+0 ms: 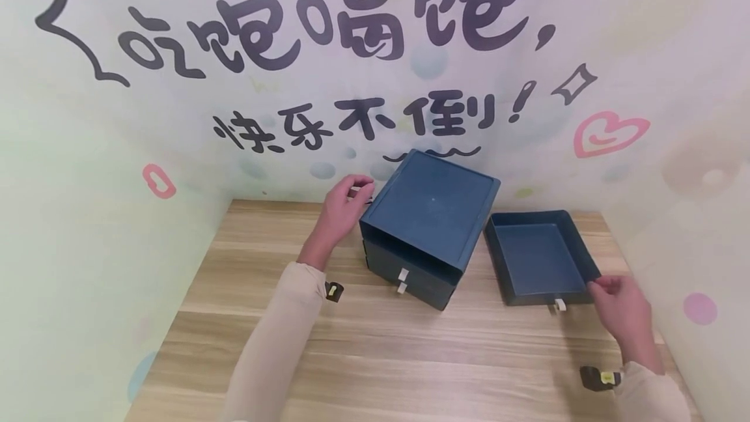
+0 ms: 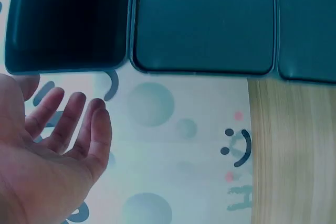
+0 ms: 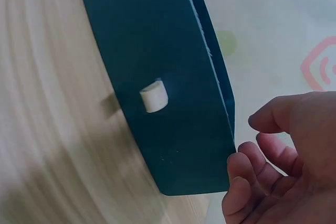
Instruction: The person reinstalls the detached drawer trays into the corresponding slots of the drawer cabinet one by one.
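Observation:
A dark blue drawer cabinet [image 1: 430, 207] stands on the table at an angle, its top slot without a drawer. Two small white pulls [image 1: 402, 275] show on the fronts below. My left hand [image 1: 346, 210] is beside the cabinet's left side; in the left wrist view its fingers [image 2: 79, 124] are loosely bent, with the thumb by the edge of the dark, hollow slot. To the right lies a shallow blue drawer [image 1: 541, 256] with a white pull [image 3: 154, 97]. My right hand [image 1: 624, 311] is at its front right corner, fingertips right at the edge, thumb apart from the fingers.
The wood-grain table [image 1: 363, 357] reaches back to a printed wall sheet [image 1: 328, 83] with dark lettering and coloured shapes. A black strap-like piece [image 1: 599, 378] juts from the right wrist, and a similar one [image 1: 334, 291] from the left.

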Action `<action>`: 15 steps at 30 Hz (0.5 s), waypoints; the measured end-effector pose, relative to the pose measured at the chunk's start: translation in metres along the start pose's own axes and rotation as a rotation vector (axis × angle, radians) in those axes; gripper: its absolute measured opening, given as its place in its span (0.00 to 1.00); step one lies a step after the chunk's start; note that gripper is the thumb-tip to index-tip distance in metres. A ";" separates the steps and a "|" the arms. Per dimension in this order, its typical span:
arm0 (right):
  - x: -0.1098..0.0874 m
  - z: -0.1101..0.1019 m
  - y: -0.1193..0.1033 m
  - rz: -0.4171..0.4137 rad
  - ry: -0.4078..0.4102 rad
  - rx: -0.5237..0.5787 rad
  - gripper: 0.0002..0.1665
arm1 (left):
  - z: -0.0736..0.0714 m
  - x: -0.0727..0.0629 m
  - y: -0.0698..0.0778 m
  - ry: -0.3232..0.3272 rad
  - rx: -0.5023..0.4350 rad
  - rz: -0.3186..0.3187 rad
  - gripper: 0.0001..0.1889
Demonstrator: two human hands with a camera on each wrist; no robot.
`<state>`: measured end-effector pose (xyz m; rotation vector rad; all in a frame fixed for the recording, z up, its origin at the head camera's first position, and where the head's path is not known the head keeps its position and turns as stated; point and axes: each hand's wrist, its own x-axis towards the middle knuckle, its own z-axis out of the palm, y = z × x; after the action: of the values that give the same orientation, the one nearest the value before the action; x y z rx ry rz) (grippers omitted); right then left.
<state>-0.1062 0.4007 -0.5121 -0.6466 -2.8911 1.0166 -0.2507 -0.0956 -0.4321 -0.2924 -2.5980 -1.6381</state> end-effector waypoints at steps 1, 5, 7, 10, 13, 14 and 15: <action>-0.002 0.001 0.001 0.000 0.002 0.004 0.25 | 0.000 0.003 -0.001 -0.009 0.006 0.003 0.20; -0.011 0.006 0.002 0.018 0.000 0.017 0.24 | 0.000 0.011 -0.004 -0.048 0.057 0.014 0.22; -0.014 0.008 0.002 0.034 -0.015 0.023 0.24 | 0.001 0.015 -0.008 -0.077 0.087 0.008 0.24; -0.019 0.013 0.003 0.052 -0.041 0.032 0.25 | 0.003 0.017 -0.013 -0.110 0.111 0.005 0.27; -0.023 0.018 0.004 0.074 -0.065 0.033 0.26 | 0.006 0.018 -0.016 -0.129 0.095 0.001 0.28; -0.024 0.020 0.004 0.080 -0.073 0.032 0.26 | 0.006 0.019 -0.017 -0.132 0.081 -0.005 0.28; -0.024 0.021 0.004 0.084 -0.081 0.028 0.27 | 0.007 0.019 -0.017 -0.133 0.066 -0.011 0.28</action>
<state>-0.0855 0.3811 -0.5282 -0.7493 -2.9349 1.1160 -0.2723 -0.0940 -0.4472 -0.3973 -2.7477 -1.5843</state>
